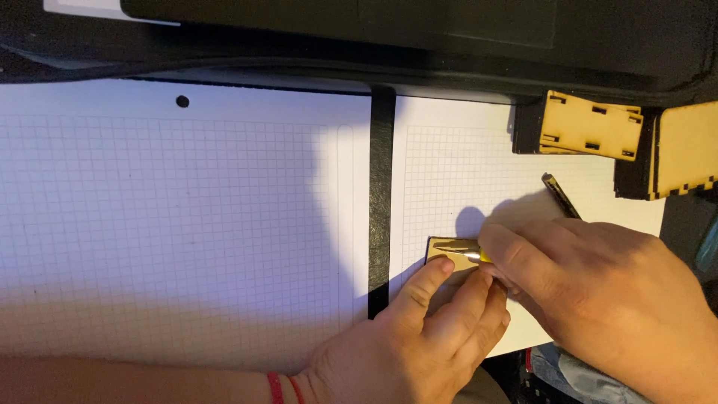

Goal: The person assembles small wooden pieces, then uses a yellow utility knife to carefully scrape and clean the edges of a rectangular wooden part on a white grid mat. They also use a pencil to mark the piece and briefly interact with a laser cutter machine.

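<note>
The left hand (419, 337) presses its fingertips on a small wood piece (449, 258) lying flat on the right grid sheet (456, 172). The right hand (591, 292) is closed round a tool (460, 247) whose metal tip lies over that piece. Two slotted wood panels (591, 123) lean near the worktop's far right edge, still apart, so I judge most joining undone.

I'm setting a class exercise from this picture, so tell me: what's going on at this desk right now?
A person works over white grid paper. The left hand presses a small flat wooden piece onto the sheet, while the right hand holds a metal-tipped tool with a yellow part against it. Two more laser-cut wooden panels lie at the upper right, and a dark slim tool rests nearby.
</note>
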